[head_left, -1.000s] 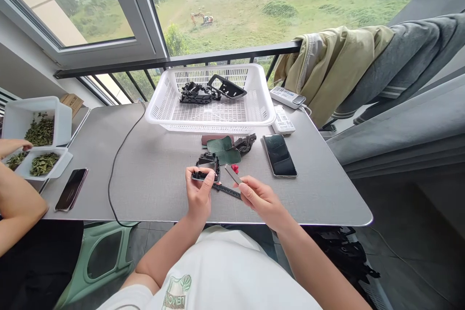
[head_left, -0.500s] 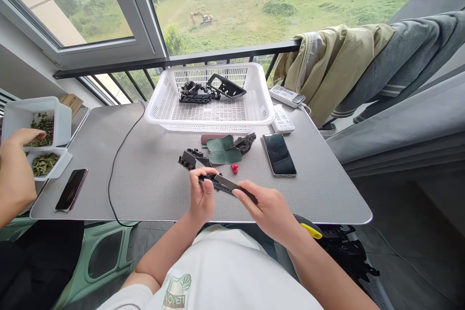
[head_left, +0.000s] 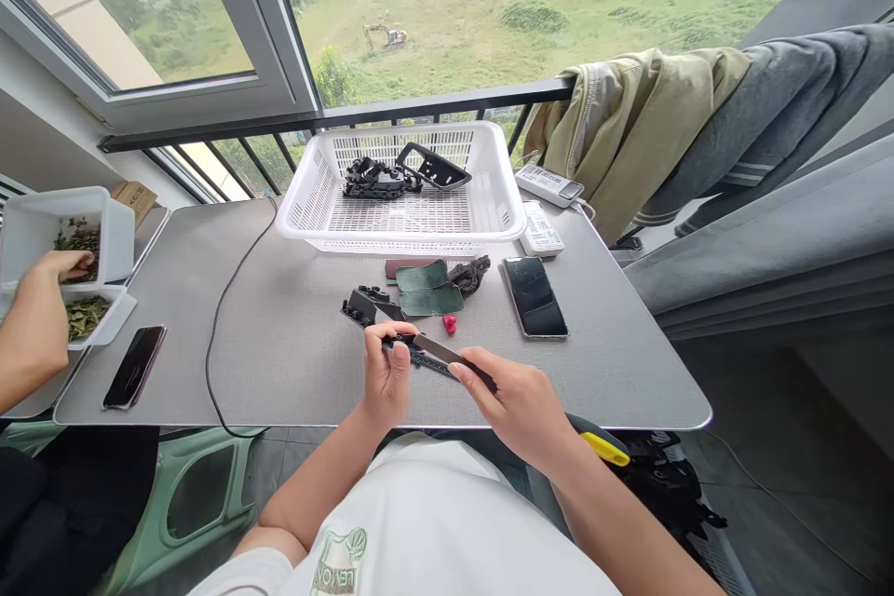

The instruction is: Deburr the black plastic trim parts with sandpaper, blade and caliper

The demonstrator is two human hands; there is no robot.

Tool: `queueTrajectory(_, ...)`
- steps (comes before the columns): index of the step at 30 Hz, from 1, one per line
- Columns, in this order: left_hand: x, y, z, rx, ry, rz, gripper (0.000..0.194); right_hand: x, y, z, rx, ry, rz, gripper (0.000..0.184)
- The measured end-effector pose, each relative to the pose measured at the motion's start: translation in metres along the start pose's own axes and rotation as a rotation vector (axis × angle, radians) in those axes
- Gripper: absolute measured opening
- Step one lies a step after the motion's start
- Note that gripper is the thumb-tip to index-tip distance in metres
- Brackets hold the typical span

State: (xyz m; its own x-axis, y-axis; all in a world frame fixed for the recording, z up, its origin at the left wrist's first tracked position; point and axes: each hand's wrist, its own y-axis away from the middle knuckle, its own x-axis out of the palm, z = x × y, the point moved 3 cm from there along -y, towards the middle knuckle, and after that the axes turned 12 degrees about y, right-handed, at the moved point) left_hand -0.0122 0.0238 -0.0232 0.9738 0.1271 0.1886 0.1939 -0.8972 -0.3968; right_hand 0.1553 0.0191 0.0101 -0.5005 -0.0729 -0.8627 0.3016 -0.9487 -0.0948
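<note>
My left hand [head_left: 388, 382] is closed around a black plastic part [head_left: 403, 343], mostly hidden by the fingers. My right hand [head_left: 521, 400] grips a flat file [head_left: 439, 351] by its blade, and the tip lies against the part near my left thumb. A black and yellow handle [head_left: 606, 448], in line with the blade, shows beyond my right wrist. Just past my left hand lies another black plastic piece [head_left: 361, 307]. Green sandpaper [head_left: 427, 289], a dark crumpled cloth [head_left: 470, 274] and a small red piece [head_left: 450, 324] rest on the table nearby.
A white plastic basket [head_left: 401, 233] with black plastic parts stands at the back. Phones [head_left: 535, 298] lie on both sides, and a cable [head_left: 213, 363] crosses the table's left. At far left, another person's hand [head_left: 46, 298] reaches into a tub [head_left: 115, 237] of dried leaves.
My hands, the file and the black part hold almost the same position. The other person's hand has moved deeper into the leaf tub. The view has shifted slightly.
</note>
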Motion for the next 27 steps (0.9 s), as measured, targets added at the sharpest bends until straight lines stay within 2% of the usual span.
queueTrajectory(4, 0.002, -0.001, 0.000, -0.150, 0.209, -0.041, 0.021, 0.002, -0.004, -0.008, 0.124, -0.237, -0.013, 0.033)
queueTrajectory(9, 0.005, -0.004, -0.003, -0.327, 0.445, -0.136, 0.039, 0.021, -0.009, -0.008, 0.241, -0.879, 0.164, 0.046)
queueTrajectory(12, 0.008, -0.006, -0.009, -0.376, 0.538, -0.135, 0.037, 0.032, -0.011, -0.004, 0.309, -1.116, 0.229, 0.047)
queueTrajectory(17, 0.014, -0.010, -0.016, -0.459, 0.670, -0.074, 0.034, 0.044, -0.011, 0.001, 0.333, -1.341, 0.262, 0.044)
queueTrajectory(22, 0.018, -0.011, -0.015, -0.584, 0.736, -0.062, 0.033, 0.036, -0.014, 0.003, 0.325, -1.463, 0.169, 0.041)
queueTrajectory(27, 0.019, -0.010, -0.015, -0.714, 0.798, -0.111, 0.061, 0.028, -0.017, 0.001, 0.321, -1.395, 0.050, 0.042)
